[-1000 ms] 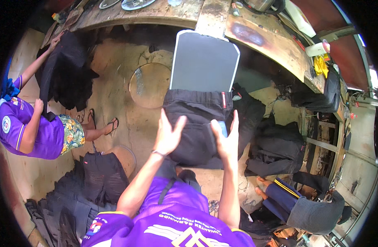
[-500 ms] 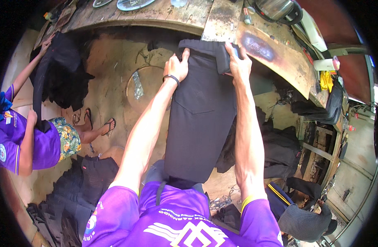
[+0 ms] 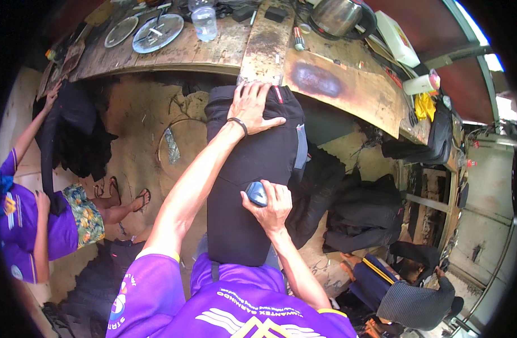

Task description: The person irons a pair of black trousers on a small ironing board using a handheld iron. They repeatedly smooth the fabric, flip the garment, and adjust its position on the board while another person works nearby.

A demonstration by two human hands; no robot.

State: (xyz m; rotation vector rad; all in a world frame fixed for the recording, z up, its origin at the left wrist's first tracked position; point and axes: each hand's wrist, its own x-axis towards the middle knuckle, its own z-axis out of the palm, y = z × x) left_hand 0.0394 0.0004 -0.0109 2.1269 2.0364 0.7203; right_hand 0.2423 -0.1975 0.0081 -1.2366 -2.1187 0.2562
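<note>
**Pressing the dark garment, top end pinned**

Nearest you, your right hand is closed around a small blue-grey tool, pressed onto the lower middle of the black garment; what kind of tool it is, you cannot tell from here. The garment lies lengthwise away from you, draped over a padded board whose pale edge shows at its right side; its far end reaches the rim of the scorched wooden surface. Farther up, your left hand lies flat with fingers spread on the waist end, holding nothing, only pinning the cloth. This looks like the smoothing step, mid-stroke; the next move likely calls for keeping the far end held taut while the tool travels along the cloth, without dragging it off the board. Beyond, a plastic bottle and a metal kettle stand on the surface.
</note>
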